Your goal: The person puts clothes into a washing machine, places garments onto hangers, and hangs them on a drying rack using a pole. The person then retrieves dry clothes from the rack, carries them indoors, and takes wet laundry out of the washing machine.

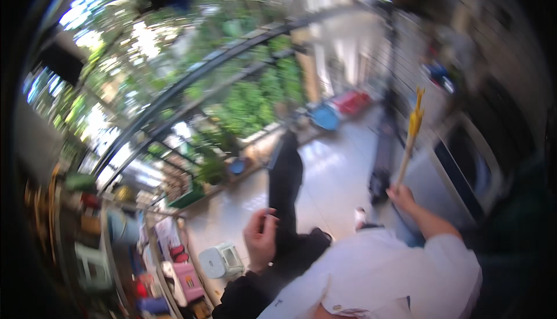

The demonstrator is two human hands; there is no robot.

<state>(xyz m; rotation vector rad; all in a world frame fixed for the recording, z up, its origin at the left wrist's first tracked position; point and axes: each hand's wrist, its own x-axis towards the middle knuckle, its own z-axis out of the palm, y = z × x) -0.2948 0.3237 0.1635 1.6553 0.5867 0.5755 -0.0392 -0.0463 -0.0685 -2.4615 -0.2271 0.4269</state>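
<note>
My right hand [401,196] is closed around the lower end of a light wooden pole [407,160]. The pole slants up and ends in a yellow forked head [416,121], beside a front-loading washing machine [468,166]. My left hand [261,240], with black cloth at its wrist, is raised over the tiled floor with the fingers curled. Something small and pale may be at its fingertips, but blur hides whether it is held. A white short-sleeved shirt [383,267] fills the bottom. A long black shape [285,166] extends beyond the left hand; its kind is unclear.
A dark metal railing [209,64] runs diagonally with plants behind it. A green planter [187,195], a blue round item [325,118] and a red one [351,102] line the floor's edge. At left are a pale plastic stool [221,260] and a cluttered shelf [111,253].
</note>
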